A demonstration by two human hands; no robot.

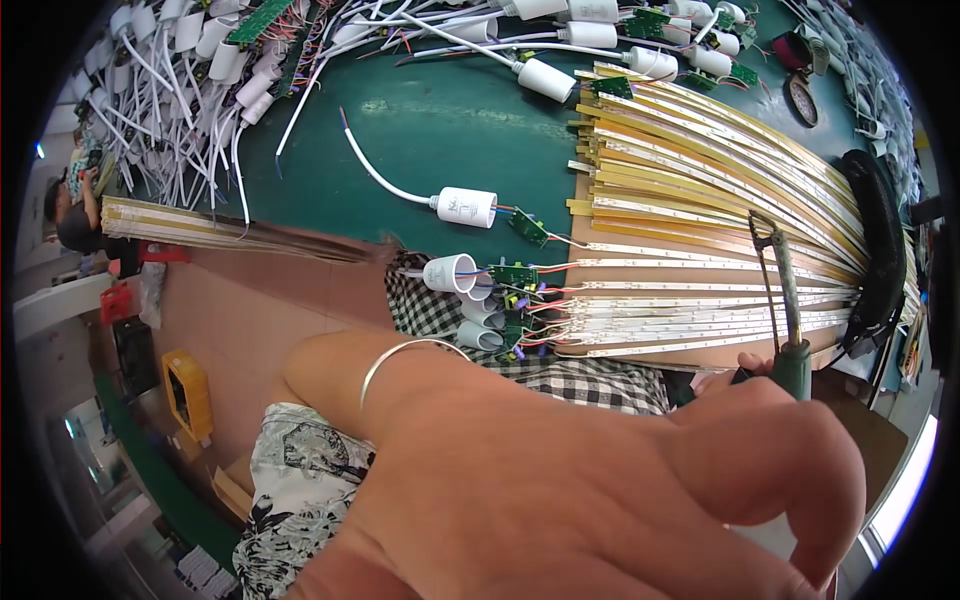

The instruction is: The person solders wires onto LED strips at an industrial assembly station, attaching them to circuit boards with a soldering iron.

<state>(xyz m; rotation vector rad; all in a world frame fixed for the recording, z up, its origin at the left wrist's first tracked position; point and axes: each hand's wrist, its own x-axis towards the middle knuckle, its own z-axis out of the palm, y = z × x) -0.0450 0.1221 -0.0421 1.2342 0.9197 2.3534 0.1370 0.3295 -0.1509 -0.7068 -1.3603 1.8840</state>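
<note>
My left hand is raised close in front of the view, back of the hand showing, with a thin bangle at its wrist. One finger bends at the right; the other fingertips are hidden or cut off. Behind it, my right hand shows only partly, at the green handle of a soldering iron. The iron's metal shaft points up over LED strips. Left of them, a white lamp cap with a cable is wired to a small green circuit board. More white caps lie below it.
Many white cabled caps are heaped at the far left, more along the back of the green table. A black padded bar lies across the strips' right ends. Checked cloth hangs at the near edge. A yellow object stands on the floor.
</note>
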